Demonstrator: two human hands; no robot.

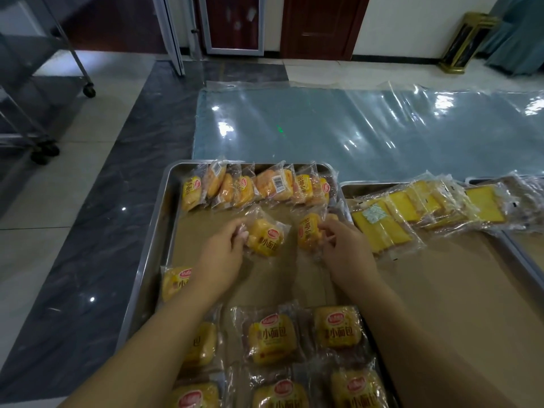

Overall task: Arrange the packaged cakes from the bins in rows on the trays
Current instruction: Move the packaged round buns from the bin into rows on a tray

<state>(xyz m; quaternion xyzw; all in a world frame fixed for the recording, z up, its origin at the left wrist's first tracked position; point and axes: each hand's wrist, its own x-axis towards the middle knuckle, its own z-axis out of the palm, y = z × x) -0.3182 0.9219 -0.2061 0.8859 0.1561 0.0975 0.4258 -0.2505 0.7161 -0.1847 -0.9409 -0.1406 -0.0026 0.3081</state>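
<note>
The steel tray point(148, 231) has a bare paper-lined middle between the far row of cakes point(256, 187) and the near rows point(272, 338). Over that gap the left hand point(219, 251) holds one cake point(266, 237) in a pinching grip on its wrapper. Just right of it, the right hand point(347, 248) holds another cake point(308, 231) in the same pinching grip, near the second tray point(441, 290).

Two bare hands work over a steel tray point(153, 231). The left hand point(220, 254) pinches one packaged cake point(266, 237). The right hand point(344, 248) pinches another cake point(307, 231).

A row of cakes point(255, 187) lies at the far end of the left tray point(153, 231); another tray point(441, 290) sits right of it.
</note>
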